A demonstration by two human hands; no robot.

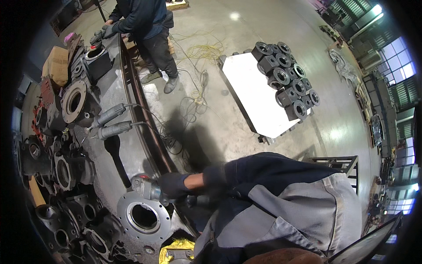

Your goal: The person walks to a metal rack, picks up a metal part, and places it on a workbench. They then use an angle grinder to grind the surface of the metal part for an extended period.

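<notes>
My right hand [173, 185], in a dark glove with a strip of bare wrist showing, is closed around a grey power tool [151, 190] with a red part. The tool's head is at the upper edge of a round metal flange [125, 215], which has a large central bore and small holes around its rim. The flange is part of a casting lying on the workbench. My left hand is mostly hidden below the right forearm; dark shapes there are too unclear to show its fingers. Yellow wrapping [166, 255] lies close to the casting.
Two corded grey straight grinders [112, 130] lie on the bench [103, 154]. Dark castings [66, 171] crowd its far side, near a cardboard box [56, 66]. Another person [149, 35] works farther along. Cables [193, 103] cross the floor. A white-topped pallet [250, 92] bears several castings.
</notes>
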